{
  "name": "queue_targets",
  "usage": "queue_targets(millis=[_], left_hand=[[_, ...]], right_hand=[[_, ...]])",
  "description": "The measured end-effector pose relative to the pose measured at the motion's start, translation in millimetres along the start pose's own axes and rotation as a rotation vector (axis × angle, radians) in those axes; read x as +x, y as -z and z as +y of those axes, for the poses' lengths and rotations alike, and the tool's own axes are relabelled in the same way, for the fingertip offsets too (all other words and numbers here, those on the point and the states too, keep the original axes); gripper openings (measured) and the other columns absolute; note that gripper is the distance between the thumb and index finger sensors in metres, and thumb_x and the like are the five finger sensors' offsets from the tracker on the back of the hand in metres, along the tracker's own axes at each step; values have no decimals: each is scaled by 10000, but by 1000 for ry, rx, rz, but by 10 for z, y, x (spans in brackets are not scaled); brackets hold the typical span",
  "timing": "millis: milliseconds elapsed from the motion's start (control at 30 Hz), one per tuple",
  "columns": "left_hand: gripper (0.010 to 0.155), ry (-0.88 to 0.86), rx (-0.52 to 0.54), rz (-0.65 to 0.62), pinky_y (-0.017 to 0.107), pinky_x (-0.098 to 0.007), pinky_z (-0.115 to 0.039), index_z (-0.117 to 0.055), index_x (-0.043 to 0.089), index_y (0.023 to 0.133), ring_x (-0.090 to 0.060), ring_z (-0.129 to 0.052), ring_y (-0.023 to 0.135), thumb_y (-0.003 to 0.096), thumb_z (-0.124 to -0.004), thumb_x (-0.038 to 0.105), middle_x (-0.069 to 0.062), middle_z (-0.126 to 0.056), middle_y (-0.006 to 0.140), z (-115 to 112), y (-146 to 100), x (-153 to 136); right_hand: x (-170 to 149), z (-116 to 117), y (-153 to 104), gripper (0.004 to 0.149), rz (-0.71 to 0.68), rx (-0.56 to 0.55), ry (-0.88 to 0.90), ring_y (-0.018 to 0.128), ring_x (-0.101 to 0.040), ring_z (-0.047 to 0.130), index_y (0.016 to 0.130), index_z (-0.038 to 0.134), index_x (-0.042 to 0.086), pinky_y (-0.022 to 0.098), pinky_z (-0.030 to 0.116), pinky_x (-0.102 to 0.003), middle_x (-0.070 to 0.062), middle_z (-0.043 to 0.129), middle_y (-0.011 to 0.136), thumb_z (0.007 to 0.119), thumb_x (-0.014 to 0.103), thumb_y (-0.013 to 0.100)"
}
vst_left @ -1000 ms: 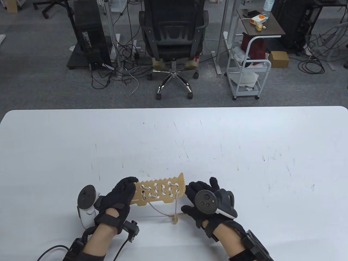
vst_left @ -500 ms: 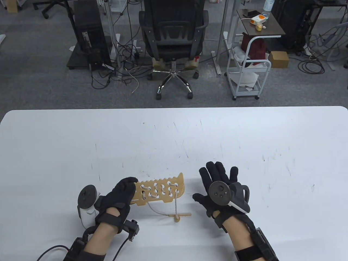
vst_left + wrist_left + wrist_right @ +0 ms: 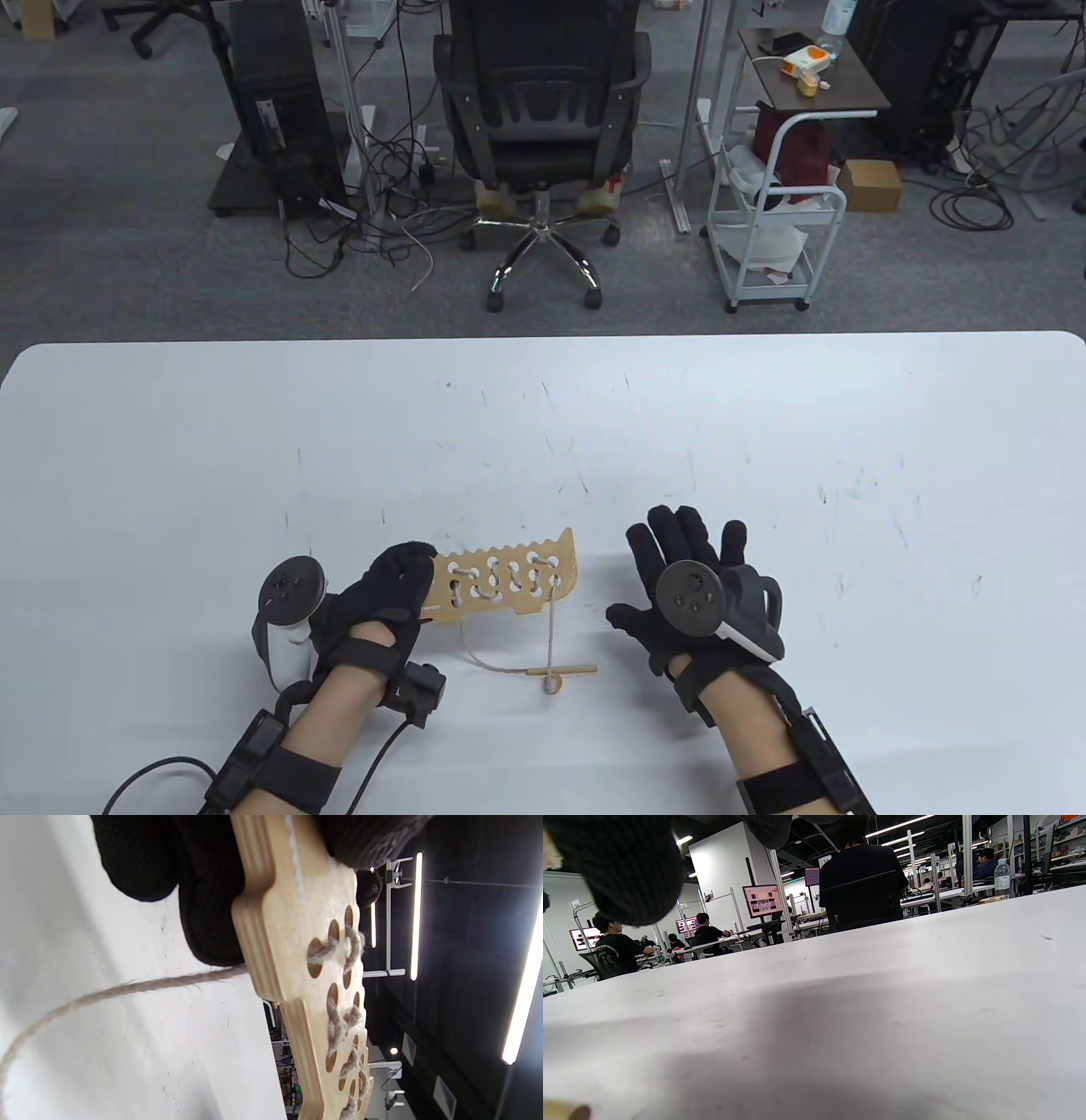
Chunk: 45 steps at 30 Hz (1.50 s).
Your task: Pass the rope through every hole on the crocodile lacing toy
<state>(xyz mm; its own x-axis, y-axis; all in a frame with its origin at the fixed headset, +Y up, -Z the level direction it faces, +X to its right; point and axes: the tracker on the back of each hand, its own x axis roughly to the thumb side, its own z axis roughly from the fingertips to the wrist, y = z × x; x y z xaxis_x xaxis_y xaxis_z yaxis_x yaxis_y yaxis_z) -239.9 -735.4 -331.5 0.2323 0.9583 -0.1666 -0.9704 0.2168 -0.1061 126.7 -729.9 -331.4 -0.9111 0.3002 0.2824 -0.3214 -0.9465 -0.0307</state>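
The wooden crocodile lacing toy [image 3: 509,581] is held just above the white table [image 3: 543,424] near its front edge. My left hand [image 3: 394,586] grips the toy's left end. Beige rope [image 3: 551,624] is laced through several of its holes and hangs down to a small wooden needle [image 3: 562,672] lying on the table. In the left wrist view the toy [image 3: 309,976] shows edge-on with rope [image 3: 106,993] trailing off, and my fingers [image 3: 203,899] wrap its end. My right hand [image 3: 679,552] rests flat on the table to the toy's right, fingers spread, holding nothing.
Beyond the table's far edge stand a black office chair [image 3: 539,110], a white rolling cart [image 3: 776,212] and a black computer tower [image 3: 276,102]. The right wrist view shows bare table surface [image 3: 840,1018].
My right hand let go near the wooden needle, moved right and forward, and now lies flat with fingers spread. My left hand tilted the toy and shifted it slightly right and up.
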Motion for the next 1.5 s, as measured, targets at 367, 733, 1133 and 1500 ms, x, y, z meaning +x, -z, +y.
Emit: queue_targets(millis=[367,733,1133,1500], left_hand=[[520,166,14,95,576,-422,-820,-679,258,926,-152,-1072,548,452,-720,466,40,-937,746,-168,533,284],[530,214,49,264,585,-421,-825,-661,250,939,-153,-1077,580,453,-718,454,35,-929,769,-219,979,61],[542,377,61,335,585,-401,-835,-653,239,954,-149,-1089,593,458,-740,442,15,-929,792,-153,1212,43],[588,844,155,315,605,-446,-782,-697,273,953,-154,-1049,544,430,-799,520,4,-942,801,-246,1280,196]], right_hand=[[24,-18,-1,904,-12,2,5,1049,-437,147,1088,408,193,592,-26,-665,-120,236,1178,889,548,410],[51,1,3,896,-26,12,9,1045,-443,149,1087,410,186,590,-22,-669,-129,240,1174,885,540,416],[75,24,6,895,-34,28,15,1043,-446,155,1087,415,180,591,-18,-671,-134,246,1172,885,537,414],[88,28,7,883,-37,33,9,1042,-450,160,1086,422,176,590,-18,-672,-139,250,1172,878,536,421]])
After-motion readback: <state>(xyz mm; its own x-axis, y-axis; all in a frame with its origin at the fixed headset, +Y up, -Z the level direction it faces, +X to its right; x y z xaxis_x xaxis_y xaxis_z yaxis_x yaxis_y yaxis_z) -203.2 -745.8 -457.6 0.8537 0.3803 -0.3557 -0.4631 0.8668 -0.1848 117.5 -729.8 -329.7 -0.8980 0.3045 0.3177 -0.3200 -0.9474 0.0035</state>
